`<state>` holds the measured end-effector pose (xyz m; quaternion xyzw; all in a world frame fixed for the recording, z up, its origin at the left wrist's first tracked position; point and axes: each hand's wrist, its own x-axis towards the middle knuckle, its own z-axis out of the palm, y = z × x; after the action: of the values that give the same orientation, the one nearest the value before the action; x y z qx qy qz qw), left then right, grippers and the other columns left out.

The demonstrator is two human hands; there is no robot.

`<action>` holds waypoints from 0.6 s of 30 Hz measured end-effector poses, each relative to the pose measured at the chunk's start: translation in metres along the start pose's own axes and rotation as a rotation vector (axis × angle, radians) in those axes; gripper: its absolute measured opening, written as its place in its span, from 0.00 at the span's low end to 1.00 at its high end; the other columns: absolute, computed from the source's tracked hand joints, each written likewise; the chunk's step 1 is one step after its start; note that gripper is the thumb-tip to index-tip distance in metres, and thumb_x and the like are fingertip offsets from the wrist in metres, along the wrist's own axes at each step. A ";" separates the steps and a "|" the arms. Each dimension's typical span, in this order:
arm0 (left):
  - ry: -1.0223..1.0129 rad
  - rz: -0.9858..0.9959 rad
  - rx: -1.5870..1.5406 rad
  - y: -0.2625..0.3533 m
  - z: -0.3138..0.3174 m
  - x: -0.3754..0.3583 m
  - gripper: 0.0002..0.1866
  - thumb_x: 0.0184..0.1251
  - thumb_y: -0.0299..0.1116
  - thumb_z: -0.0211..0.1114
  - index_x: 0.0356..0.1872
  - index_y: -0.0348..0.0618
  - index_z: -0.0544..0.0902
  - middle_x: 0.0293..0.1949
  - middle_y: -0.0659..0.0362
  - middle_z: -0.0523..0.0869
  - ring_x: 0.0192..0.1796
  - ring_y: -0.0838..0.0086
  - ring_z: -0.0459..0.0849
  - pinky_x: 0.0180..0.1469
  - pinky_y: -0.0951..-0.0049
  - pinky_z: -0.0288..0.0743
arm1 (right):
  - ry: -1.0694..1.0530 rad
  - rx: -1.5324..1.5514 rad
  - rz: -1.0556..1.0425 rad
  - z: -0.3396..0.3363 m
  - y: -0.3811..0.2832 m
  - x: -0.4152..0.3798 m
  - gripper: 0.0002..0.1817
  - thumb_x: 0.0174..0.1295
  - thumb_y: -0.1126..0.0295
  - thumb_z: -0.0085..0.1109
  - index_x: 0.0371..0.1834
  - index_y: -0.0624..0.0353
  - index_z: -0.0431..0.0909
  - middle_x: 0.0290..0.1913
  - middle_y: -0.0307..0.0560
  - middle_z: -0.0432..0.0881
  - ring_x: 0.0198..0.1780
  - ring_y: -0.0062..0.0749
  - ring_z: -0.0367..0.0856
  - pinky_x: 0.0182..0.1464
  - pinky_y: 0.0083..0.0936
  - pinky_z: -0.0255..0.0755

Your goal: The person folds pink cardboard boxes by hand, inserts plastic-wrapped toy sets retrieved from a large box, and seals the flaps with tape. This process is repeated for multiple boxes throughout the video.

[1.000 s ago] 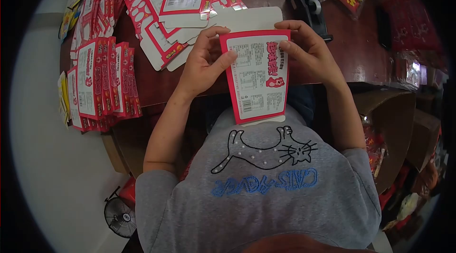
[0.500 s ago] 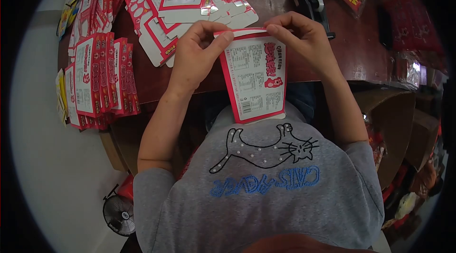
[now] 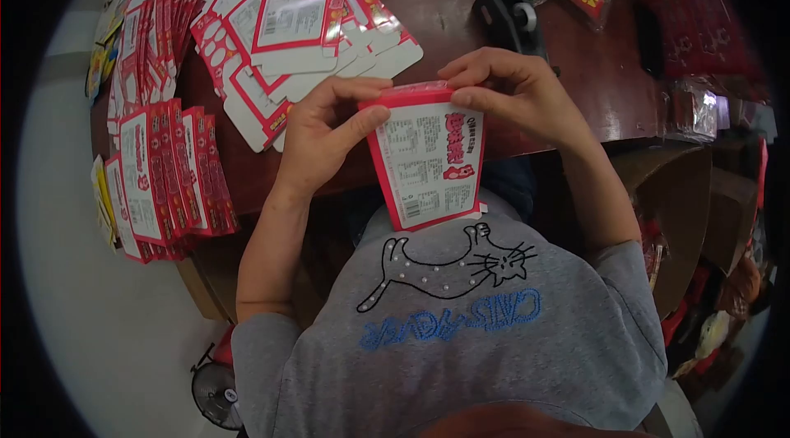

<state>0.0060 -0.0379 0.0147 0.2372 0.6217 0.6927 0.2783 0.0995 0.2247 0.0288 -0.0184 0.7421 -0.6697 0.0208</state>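
Shows one red-bordered, white printed cardboard carton [image 3: 432,158] between left hand [image 3: 319,135] and right hand [image 3: 518,97], directly below the fingertips, with its long axis running from them toward the wearer's grey cotton shirt [image 3: 453,372]. Places the broader end at the fingers and the narrower end near the shirt, without showing clearly whether carton and cloth touch. Pinches the left end of the upper edge between left thumb, on the printed face, and forefinger, at the top. Pinches the same edge nearer its middle, toward its right end, between right thumb and forefinger; leaves the grip of the remaining curled fingers on both sides impossible to tell. Sets left hand at the corner and right hand nearer the edge's midpoint. Includes, by count: two hands; one carton held; one black plastic tape dispenser [image 3: 506,17], just beyond the right fingers on the dark red tabletop [image 3: 448,10]; one black round fan [image 3: 218,395], well below the left fingers. Includes also, overlapping too closely for a sure count, loose red-and-white flat cardboard cartons [image 3: 300,6] beyond the left fingers, and a row of upright-packed red-and-white cartons [image 3: 148,183] farther left.
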 end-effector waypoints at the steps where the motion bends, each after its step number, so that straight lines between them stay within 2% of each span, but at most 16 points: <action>1: 0.000 -0.008 0.035 -0.001 -0.002 0.001 0.10 0.66 0.22 0.72 0.46 0.35 0.83 0.55 0.50 0.87 0.57 0.71 0.85 0.60 0.70 0.79 | -0.064 -0.042 0.004 -0.003 -0.004 0.004 0.09 0.66 0.71 0.69 0.44 0.66 0.85 0.52 0.47 0.87 0.50 0.25 0.85 0.55 0.25 0.79; 2: 0.001 -0.012 0.068 -0.003 -0.005 0.000 0.10 0.66 0.22 0.72 0.46 0.35 0.83 0.55 0.49 0.87 0.57 0.70 0.84 0.60 0.70 0.79 | -0.127 -0.089 0.008 -0.008 -0.009 0.008 0.09 0.65 0.72 0.69 0.44 0.66 0.85 0.52 0.48 0.86 0.50 0.26 0.85 0.55 0.25 0.79; 3: 0.004 -0.009 0.075 -0.002 -0.007 0.000 0.08 0.67 0.22 0.72 0.44 0.36 0.83 0.55 0.49 0.87 0.56 0.70 0.85 0.60 0.70 0.79 | -0.201 -0.158 -0.004 -0.012 -0.012 0.012 0.11 0.65 0.71 0.69 0.48 0.62 0.86 0.60 0.53 0.82 0.58 0.32 0.83 0.59 0.29 0.78; 4: -0.013 0.013 0.072 -0.001 -0.011 0.000 0.08 0.67 0.22 0.72 0.44 0.36 0.83 0.55 0.49 0.87 0.56 0.70 0.85 0.60 0.70 0.79 | -0.183 -0.179 -0.013 -0.018 -0.015 0.019 0.11 0.65 0.71 0.69 0.48 0.62 0.86 0.60 0.53 0.82 0.58 0.32 0.83 0.59 0.29 0.78; 6: 0.161 -0.015 0.035 0.004 -0.025 0.001 0.07 0.68 0.21 0.70 0.43 0.36 0.82 0.55 0.49 0.87 0.55 0.70 0.85 0.60 0.70 0.79 | -0.140 -0.449 -0.391 -0.032 -0.017 0.036 0.15 0.65 0.69 0.69 0.55 0.57 0.85 0.72 0.56 0.72 0.69 0.41 0.75 0.66 0.35 0.72; 7: 0.300 -0.062 0.041 0.006 -0.037 0.002 0.06 0.69 0.21 0.69 0.44 0.37 0.81 0.54 0.50 0.87 0.54 0.71 0.85 0.59 0.70 0.79 | -0.068 -0.519 -0.396 -0.054 -0.018 0.053 0.24 0.65 0.67 0.69 0.65 0.52 0.80 0.79 0.56 0.61 0.77 0.49 0.64 0.73 0.40 0.64; 8: 0.441 -0.112 0.048 0.010 -0.054 0.003 0.06 0.70 0.21 0.67 0.44 0.37 0.81 0.53 0.51 0.87 0.53 0.72 0.86 0.57 0.71 0.80 | 0.119 -0.720 -0.452 -0.082 -0.009 0.073 0.29 0.64 0.67 0.68 0.70 0.51 0.74 0.79 0.56 0.60 0.78 0.51 0.62 0.75 0.42 0.61; 9: 0.458 -0.179 0.035 0.002 -0.086 -0.001 0.17 0.65 0.27 0.74 0.51 0.40 0.78 0.61 0.48 0.82 0.61 0.64 0.82 0.65 0.63 0.76 | 0.311 -0.916 -0.504 -0.116 0.004 0.095 0.34 0.64 0.67 0.67 0.75 0.49 0.69 0.79 0.56 0.60 0.78 0.53 0.61 0.76 0.43 0.59; 10: 0.455 -0.168 0.042 0.008 -0.088 -0.004 0.17 0.65 0.27 0.74 0.51 0.40 0.78 0.61 0.48 0.82 0.61 0.64 0.82 0.65 0.63 0.76 | 0.404 -1.150 -0.411 -0.157 0.027 0.112 0.39 0.62 0.66 0.69 0.78 0.47 0.64 0.79 0.57 0.60 0.79 0.55 0.59 0.78 0.45 0.56; 11: 0.395 -0.093 0.609 0.016 -0.089 -0.008 0.26 0.58 0.31 0.79 0.55 0.41 0.76 0.66 0.46 0.75 0.67 0.59 0.76 0.70 0.58 0.70 | 0.498 -1.380 -0.309 -0.195 0.050 0.125 0.44 0.59 0.65 0.70 0.80 0.45 0.59 0.79 0.57 0.60 0.80 0.57 0.57 0.79 0.46 0.53; 12: 0.318 -0.016 1.171 0.024 -0.089 -0.009 0.35 0.52 0.35 0.83 0.60 0.42 0.74 0.72 0.43 0.69 0.73 0.53 0.69 0.75 0.52 0.63 | 0.503 -1.378 -0.320 -0.223 0.064 0.135 0.44 0.59 0.65 0.70 0.80 0.45 0.59 0.79 0.57 0.60 0.80 0.57 0.57 0.79 0.46 0.53; 13: 0.153 -0.041 1.278 0.033 -0.085 -0.007 0.54 0.39 0.40 0.88 0.72 0.49 0.68 0.78 0.42 0.54 0.80 0.45 0.53 0.80 0.43 0.47 | 0.385 -1.505 -0.253 -0.246 0.075 0.144 0.46 0.59 0.59 0.70 0.81 0.45 0.58 0.79 0.59 0.59 0.80 0.58 0.56 0.79 0.47 0.53; 14: 0.167 -0.048 1.278 0.044 -0.073 -0.002 0.54 0.39 0.40 0.88 0.72 0.49 0.68 0.78 0.42 0.54 0.80 0.45 0.53 0.80 0.43 0.47 | 0.254 -1.626 -0.183 -0.255 0.081 0.150 0.48 0.58 0.53 0.70 0.81 0.45 0.56 0.79 0.60 0.59 0.80 0.60 0.55 0.79 0.48 0.52; 16: -0.399 0.008 1.635 0.059 -0.044 0.022 0.60 0.38 0.40 0.87 0.78 0.62 0.62 0.79 0.42 0.52 0.81 0.44 0.49 0.79 0.37 0.45 | 0.278 -1.611 -0.133 -0.242 0.081 0.165 0.47 0.58 0.50 0.68 0.81 0.46 0.57 0.78 0.61 0.60 0.79 0.60 0.57 0.78 0.49 0.54; 17: -0.391 -0.009 1.634 0.054 -0.037 0.035 0.60 0.38 0.40 0.87 0.78 0.62 0.62 0.79 0.42 0.52 0.81 0.44 0.49 0.79 0.37 0.45 | 0.318 -1.596 -0.067 -0.230 0.080 0.172 0.47 0.57 0.47 0.65 0.80 0.46 0.58 0.77 0.62 0.62 0.78 0.60 0.58 0.77 0.50 0.56; 18: -0.530 0.055 1.671 0.046 -0.032 0.051 0.62 0.38 0.42 0.87 0.79 0.67 0.60 0.80 0.43 0.52 0.82 0.44 0.48 0.79 0.35 0.44 | 0.361 -1.580 0.001 -0.217 0.078 0.178 0.47 0.57 0.44 0.63 0.79 0.47 0.59 0.76 0.63 0.63 0.78 0.60 0.60 0.76 0.51 0.58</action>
<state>-0.0576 -0.0298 0.0558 0.5316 0.8344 -0.0607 0.1320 -0.0898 0.4386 -0.0281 0.0809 0.9879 0.0597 -0.1181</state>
